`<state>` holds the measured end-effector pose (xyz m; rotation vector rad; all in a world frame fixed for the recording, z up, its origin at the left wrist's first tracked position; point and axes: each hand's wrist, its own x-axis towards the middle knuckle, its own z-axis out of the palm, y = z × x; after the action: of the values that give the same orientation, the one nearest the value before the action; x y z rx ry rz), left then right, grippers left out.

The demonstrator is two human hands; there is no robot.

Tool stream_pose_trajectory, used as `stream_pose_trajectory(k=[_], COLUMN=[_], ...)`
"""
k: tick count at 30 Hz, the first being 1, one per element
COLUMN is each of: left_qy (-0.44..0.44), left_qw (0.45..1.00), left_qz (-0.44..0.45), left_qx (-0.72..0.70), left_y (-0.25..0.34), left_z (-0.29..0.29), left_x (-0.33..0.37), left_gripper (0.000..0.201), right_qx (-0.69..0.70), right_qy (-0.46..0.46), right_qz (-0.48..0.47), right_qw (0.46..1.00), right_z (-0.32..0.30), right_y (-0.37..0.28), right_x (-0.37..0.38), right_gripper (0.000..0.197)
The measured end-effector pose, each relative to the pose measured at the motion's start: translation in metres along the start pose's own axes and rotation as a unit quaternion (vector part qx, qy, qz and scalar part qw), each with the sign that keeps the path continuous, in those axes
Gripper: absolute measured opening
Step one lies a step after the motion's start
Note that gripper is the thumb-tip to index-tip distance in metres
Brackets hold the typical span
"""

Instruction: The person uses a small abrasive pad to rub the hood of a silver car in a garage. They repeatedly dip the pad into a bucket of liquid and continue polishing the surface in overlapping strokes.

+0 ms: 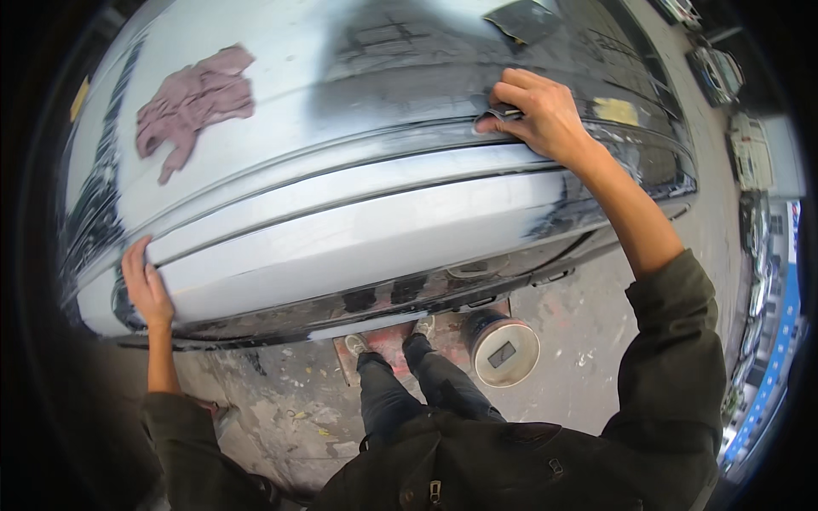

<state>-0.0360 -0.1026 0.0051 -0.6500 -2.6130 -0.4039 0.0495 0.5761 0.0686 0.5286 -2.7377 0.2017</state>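
A car roof (281, 119) with pale grey sanded-looking areas and dark glossy areas stretches across the view. My right hand (541, 115) is closed around a folded piece of sandpaper (503, 112), at the groove along the roof's near edge. Only the dark edge of the sandpaper shows between thumb and fingers. At the far left, my left hand (146, 281) lies on the pale side rail (341, 200) with its fingers stretched out, holding nothing. A crumpled mauve cloth (200, 106) lies on the roof beyond it.
A dark sheet (521, 21) and a yellowish pad (615, 111) lie on the roof. Beside my feet, on a reddish platform (388, 341), stands a bucket (530, 362) with a dark rectangular piece (503, 354) in its round top. Parked cars (750, 153) line the far right.
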Motion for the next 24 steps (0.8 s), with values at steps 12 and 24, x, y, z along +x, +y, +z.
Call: stream_pose_trajectory(k=[12,24], left_qy=[0.038,0.045], left_qw=[0.998,0.997], left_qz=[-0.034,-0.042], left_qx=[-0.032,-0.042], left_y=[0.020,0.019], left_z=[-0.006,-0.004], left_x=[0.001,-0.001], left_gripper=[0.046,0.045], right_qx=[0.058,-0.026], right_qy=[0.034,-0.051], right_qz=[-0.030,0.051], right_qw=[0.997,0.997], right_z=[0.079,0.002], right_y=[-0.183,-0.038], right_x=[0.129,0.028], right_gripper=[0.030,0.043])
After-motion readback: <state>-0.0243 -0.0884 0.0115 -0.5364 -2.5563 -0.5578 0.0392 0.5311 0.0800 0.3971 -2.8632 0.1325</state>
